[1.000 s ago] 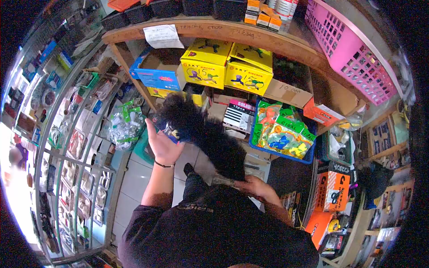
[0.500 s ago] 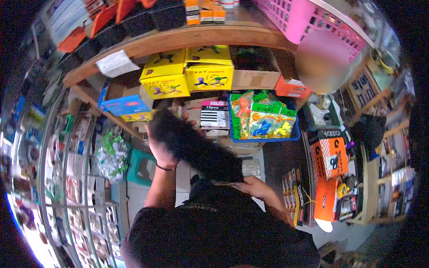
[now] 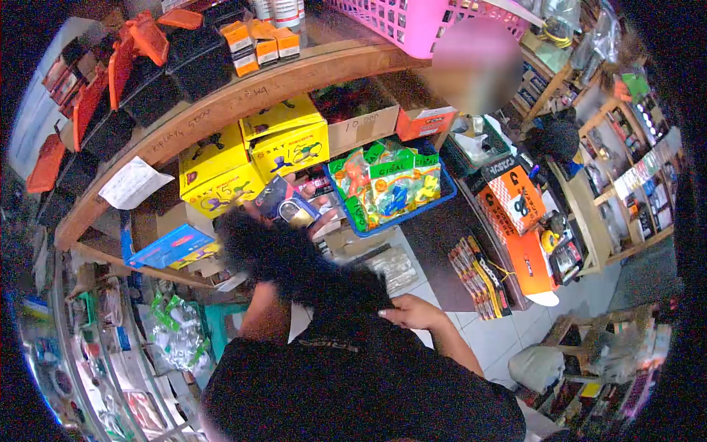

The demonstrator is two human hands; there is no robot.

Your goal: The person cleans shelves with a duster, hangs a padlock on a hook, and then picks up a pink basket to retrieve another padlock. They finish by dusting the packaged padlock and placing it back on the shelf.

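A dark fuzzy item stretches across the middle, its outline blurred. My left hand is mostly hidden behind its upper end; the visible fingers are around a dark package with a padlock picture. At the lower right end of the fuzzy item, my right hand is closed on its edge. Yellow boxes stand just beyond the package. Right of it is a blue basket of green-labelled packets.
A wooden shelf edge runs above the boxes. An open blue box is at the left. Orange boxes and a pink basket are at the right and top. Another person's blurred head is beyond the shelf.
The view has turned, and the shelf contents appear lower and farther left. The padlock package now shows at my left fingers. My right hand stays at the fuzzy item's lower end.
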